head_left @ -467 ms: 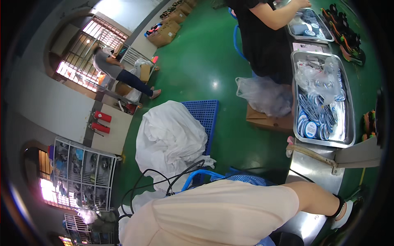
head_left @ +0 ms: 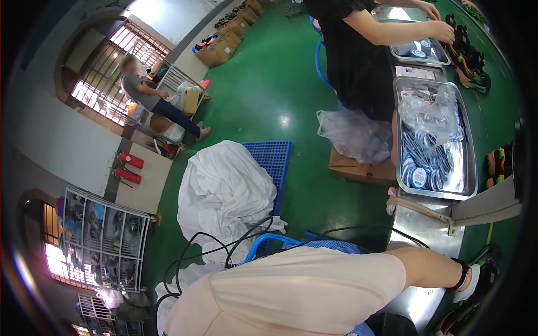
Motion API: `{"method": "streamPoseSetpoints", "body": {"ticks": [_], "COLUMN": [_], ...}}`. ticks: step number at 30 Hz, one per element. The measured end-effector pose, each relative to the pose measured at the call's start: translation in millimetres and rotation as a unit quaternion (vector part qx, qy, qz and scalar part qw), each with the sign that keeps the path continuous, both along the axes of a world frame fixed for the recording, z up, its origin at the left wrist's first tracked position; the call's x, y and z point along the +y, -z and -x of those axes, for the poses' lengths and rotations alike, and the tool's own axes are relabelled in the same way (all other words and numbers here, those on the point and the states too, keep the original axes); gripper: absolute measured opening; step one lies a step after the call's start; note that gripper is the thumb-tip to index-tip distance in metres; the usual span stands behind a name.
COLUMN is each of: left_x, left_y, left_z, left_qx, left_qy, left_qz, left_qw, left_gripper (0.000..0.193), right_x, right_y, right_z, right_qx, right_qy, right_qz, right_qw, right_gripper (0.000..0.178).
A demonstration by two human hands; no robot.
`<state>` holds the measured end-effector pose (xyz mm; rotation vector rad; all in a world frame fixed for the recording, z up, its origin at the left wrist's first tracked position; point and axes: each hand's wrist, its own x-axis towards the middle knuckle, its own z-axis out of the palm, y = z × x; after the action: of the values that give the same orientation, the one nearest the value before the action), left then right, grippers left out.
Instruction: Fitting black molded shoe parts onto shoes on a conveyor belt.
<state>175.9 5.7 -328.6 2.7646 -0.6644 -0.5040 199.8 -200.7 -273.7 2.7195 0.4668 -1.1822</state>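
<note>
While your left hand (head_left: 469, 284) reaches over the counter (head_left: 412, 223) to the right edge of the view, a dark shoe (head_left: 488, 270) sits just beside it, its long axis seeming to run roughly up and down the picture; which way the toe points is too dim to tell. You show white past the black wristband (head_left: 463, 275), but I cannot tell whether your fingers are apart, together or clamped on the shoe, nor how your right hand's stand.

The metal counter carries a steel tray (head_left: 469, 168) of blue-and-white round tags (head_left: 419, 177) and clear plastic bags. Beyond lie the green floor (head_left: 302, 162), white cloth (head_left: 224, 182) on a blue pallet (head_left: 268, 159), and two red extinguishers (head_left: 130, 168) by the wall.

Compared with the earlier frame, the view shifts slightly, your hand stays near the shoe, and the co-worker's hands (head_left: 441, 32) now reach the shoes (head_left: 466, 53) beyond the trays.
</note>
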Motion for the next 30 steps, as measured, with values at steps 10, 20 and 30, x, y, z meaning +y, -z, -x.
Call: {"method": "streamPoseSetpoints", "body": {"ticks": [10, 20, 30], "left_x": [-8, -25, 53], "left_y": [6, 39, -45], "left_z": [-12, -45, 42], "left_qx": [-0.034, -0.073, -0.127], "left_qy": [-0.012, -0.007, -0.039], "left_qz": [0.01, 0.111, 0.105], "left_qw": [0.999, 0.991, 0.986], "left_gripper": [0.045, 0.045, 0.028], "right_x": [6, -2, 33], "right_y": [66, 111, -53], "right_z": [-33, -45, 55], "right_qx": [-0.076, -0.153, -0.038], "right_qy": [-0.267, -0.505, 0.069], "right_qz": [-0.004, 0.008, -0.028], "right_qw": [0.961, 0.85, 0.997], "right_gripper": [0.038, 0.036, 0.053]}}
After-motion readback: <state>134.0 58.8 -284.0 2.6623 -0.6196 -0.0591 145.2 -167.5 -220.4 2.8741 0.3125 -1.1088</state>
